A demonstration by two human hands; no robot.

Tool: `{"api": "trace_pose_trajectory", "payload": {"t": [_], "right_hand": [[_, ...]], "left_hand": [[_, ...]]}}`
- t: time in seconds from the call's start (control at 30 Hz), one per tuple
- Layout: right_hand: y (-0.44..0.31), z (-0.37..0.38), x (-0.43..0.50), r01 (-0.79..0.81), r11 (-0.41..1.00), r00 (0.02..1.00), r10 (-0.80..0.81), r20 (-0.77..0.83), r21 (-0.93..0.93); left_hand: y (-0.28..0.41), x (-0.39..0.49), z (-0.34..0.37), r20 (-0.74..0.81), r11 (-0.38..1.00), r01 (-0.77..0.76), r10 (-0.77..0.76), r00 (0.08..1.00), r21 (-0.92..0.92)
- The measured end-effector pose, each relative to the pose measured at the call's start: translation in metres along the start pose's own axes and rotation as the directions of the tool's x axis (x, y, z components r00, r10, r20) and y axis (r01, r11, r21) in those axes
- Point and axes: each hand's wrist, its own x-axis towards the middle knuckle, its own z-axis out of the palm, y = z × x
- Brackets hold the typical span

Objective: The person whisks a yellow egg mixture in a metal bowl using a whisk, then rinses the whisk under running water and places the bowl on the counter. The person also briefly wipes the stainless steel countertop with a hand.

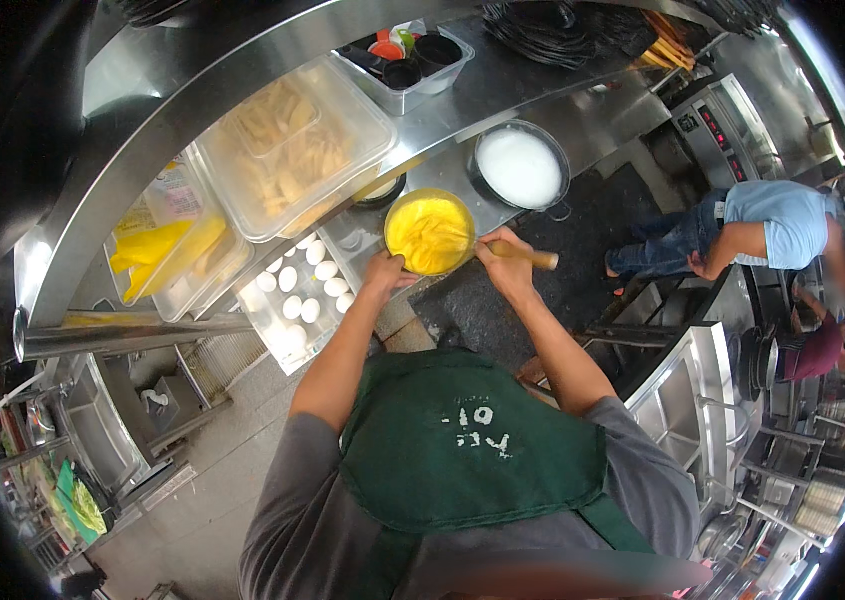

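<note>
My left hand (388, 273) grips the near left rim of a round bowl (390, 210), its thumb over the edge. Inside the bowl is a thick yellow mixture (426, 234). At the bowl's right side my right hand (506, 259) is closed around a utensil with a wooden handle (545, 260); its working end reaches towards the mixture and is too blurred to name. White eggs (310, 309) lie in a white tray (287, 363) left of my left hand. Beyond the bowl, to the right, stands a pot (564, 180) filled with white, foamy-looking contents (518, 168).
A lidded clear plastic container (362, 127) of pale pieces sits on the steel shelf, near a clear bin (422, 88) of cups. A dark round container (385, 193) stands behind the bowl. Two people are at the right, one in a light blue shirt (782, 217). A steel sink (681, 397) is lower right.
</note>
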Motion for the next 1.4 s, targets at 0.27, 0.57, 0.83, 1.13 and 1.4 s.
{"api": "trace_pose_trajectory", "payload": {"t": [0.27,0.57,0.83,1.13,1.4], "right_hand": [[0.005,-0.011,-0.014,-0.035,0.999,0.983,0.029,0.180,0.034],[0.001,-0.012,-0.012,-0.020,1.000,0.999,0.020,0.031,0.006],[0.006,-0.003,-0.007,0.032,0.999,0.999,-0.032,0.012,0.036],[0.002,0.000,-0.003,-0.096,0.985,0.995,0.091,0.042,0.144],[0.003,0.011,0.003,0.124,0.992,0.991,-0.125,-0.046,-0.033]], "left_hand": [[0.001,-0.008,0.003,-0.017,1.000,0.004,-0.004,1.000,0.005],[-0.003,-0.003,0.007,-0.007,0.999,-0.033,0.033,0.999,-0.019],[0.006,-0.014,0.010,0.011,0.999,-0.034,0.034,0.999,0.024],[0.006,-0.013,0.010,0.018,0.999,0.007,-0.008,1.000,0.051],[0.005,-0.010,0.009,0.001,1.000,-0.005,0.005,1.000,-0.021]]}}
